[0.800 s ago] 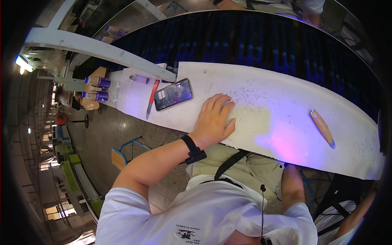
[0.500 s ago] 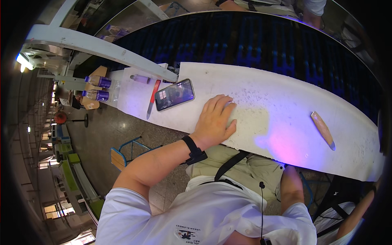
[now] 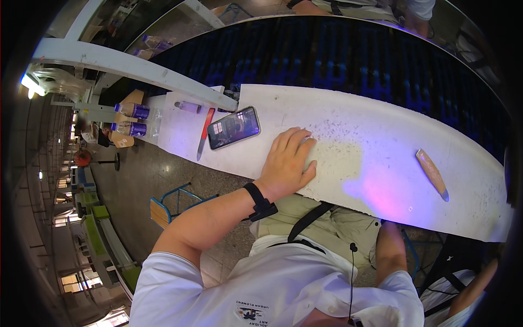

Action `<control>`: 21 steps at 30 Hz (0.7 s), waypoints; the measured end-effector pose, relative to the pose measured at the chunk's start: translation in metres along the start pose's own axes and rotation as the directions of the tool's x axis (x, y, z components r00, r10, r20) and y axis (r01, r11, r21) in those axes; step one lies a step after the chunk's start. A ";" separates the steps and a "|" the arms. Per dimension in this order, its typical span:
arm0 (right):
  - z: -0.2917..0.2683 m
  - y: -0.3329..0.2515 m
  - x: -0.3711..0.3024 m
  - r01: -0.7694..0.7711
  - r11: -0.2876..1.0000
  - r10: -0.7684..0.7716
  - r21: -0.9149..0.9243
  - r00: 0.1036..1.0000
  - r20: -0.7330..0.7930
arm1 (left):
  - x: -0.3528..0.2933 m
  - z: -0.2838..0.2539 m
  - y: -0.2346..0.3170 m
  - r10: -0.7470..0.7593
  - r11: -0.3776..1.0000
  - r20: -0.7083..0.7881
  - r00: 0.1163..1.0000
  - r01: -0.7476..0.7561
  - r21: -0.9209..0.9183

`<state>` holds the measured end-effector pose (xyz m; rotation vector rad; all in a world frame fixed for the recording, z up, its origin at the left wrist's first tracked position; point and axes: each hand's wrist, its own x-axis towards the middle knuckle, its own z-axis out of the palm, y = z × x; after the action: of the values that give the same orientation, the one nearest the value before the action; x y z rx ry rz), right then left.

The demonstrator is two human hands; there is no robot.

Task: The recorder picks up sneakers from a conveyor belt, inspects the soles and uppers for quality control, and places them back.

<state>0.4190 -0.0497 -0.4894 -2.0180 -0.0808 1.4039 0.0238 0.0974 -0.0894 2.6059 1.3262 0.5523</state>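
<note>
My left hand (image 3: 286, 164) lies palm down on the white tabletop (image 3: 332, 188), fingers stretched and slightly bent, with the thumb apart. A small greyish patch shows by its fingertips; I cannot make out what it is. Left of this hand is a phone (image 3: 234, 127) with a lit screen. Beside the phone lies a red-handled knife (image 3: 205, 133). Of my right arm only the forearm (image 3: 390, 245) shows; it goes under the table's near edge, which hides the hand. Farther right on the table lies a knife with a wooden handle (image 3: 431, 171), its short blade pointing toward me.
Dark slatted conveyor (image 3: 338, 54) runs behind the table. A white metal post (image 3: 136, 68) crosses at the left, near two purple-labelled bottles (image 3: 131, 128) and a small clear tube (image 3: 188, 106). Dark specks are scattered on the tabletop. A blue-framed stool (image 3: 160, 211) stands below.
The view has shifted very slightly. My left hand rests in the same place, and the phone and both knives have not moved.
</note>
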 end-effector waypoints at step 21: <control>-0.036 -0.022 -0.028 0.134 0.975 -0.143 -0.178 0.989 -0.044 | -0.004 0.002 -0.002 0.033 0.999 -0.085 0.996 -0.035 -0.019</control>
<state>0.4453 -0.0618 -0.4479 -2.1479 -0.3241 1.2896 0.0210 0.0950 -0.0927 2.6204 1.2951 0.6848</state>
